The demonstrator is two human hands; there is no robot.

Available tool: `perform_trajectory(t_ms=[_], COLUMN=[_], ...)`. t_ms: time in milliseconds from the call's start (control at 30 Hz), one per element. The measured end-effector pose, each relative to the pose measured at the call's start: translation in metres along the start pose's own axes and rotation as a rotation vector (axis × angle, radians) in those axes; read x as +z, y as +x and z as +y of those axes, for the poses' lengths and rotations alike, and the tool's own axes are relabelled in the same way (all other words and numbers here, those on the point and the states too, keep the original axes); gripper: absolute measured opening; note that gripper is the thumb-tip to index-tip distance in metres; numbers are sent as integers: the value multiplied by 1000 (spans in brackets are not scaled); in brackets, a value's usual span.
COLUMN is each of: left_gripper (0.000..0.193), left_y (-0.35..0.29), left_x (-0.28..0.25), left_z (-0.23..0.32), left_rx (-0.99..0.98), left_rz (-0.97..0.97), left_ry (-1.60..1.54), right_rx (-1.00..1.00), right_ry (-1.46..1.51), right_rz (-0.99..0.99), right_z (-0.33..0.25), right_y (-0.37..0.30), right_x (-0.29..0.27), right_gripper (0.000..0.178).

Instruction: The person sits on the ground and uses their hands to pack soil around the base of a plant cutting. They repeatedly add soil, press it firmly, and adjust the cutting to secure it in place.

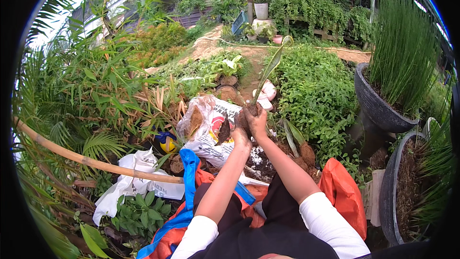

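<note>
My left hand (241, 137) and my right hand (257, 121) are both closed round the brown root ball of a snake plant (272, 66). Its long leaf rises up and to the right, curling at the tip. Just beyond my hands, a white printed bag of potting mix (203, 139) lies partly open, with a dark pointed shape (224, 131) against it that I cannot make out. Right of my forearms lies another snake plant (296, 134) with a fibrous brown root ball (307, 154). Dark soil with white bits (261, 163) shows between my forearms.
Large dark pots (383, 108) of tall reedy plants stand at the right. A bamboo pole (96, 163) crosses the left side, above a white sack (129, 182). Orange and blue sheeting (342, 192) surrounds my legs. Leafy plants (318, 96) flank a dirt path.
</note>
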State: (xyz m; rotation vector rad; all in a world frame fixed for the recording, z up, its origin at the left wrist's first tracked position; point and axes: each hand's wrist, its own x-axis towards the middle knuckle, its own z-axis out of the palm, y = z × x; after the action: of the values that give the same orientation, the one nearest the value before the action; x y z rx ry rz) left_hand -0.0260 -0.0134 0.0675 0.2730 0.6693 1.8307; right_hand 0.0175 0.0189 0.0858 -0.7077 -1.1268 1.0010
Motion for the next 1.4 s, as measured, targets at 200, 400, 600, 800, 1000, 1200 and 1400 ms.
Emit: perform_trajectory(t_ms=[200,400,600,800,1000,1200,1400], left_gripper=[50,63,53,41,48,63,76], left_y=[0,-2,21,31,11,-8,-12], left_x=[3,8,-9,-20,-3,16,18], left_z=[11,21,16,-2,14,19,22], left_rx=[-130,-480,-379,-154,-180,-26,398], left_rz=[-83,-87,-129,-3,1,-450,-635], left_ry=[-83,-416,-300,-164,-145,180,880], right_rx=[-51,-111,119,123,-16,318,624], right_ry=[6,60,-2,25,51,489,698], right_rz=[-43,4,-131,71,164,290,96], right_z=[-2,-17,-15,-9,-1,-5,0], right_y=[2,4,4,-6,3,29,36], right_x=[-1,-12,-4,8,3,-26,-46], right_gripper=[13,17,24,20,13,21,32])
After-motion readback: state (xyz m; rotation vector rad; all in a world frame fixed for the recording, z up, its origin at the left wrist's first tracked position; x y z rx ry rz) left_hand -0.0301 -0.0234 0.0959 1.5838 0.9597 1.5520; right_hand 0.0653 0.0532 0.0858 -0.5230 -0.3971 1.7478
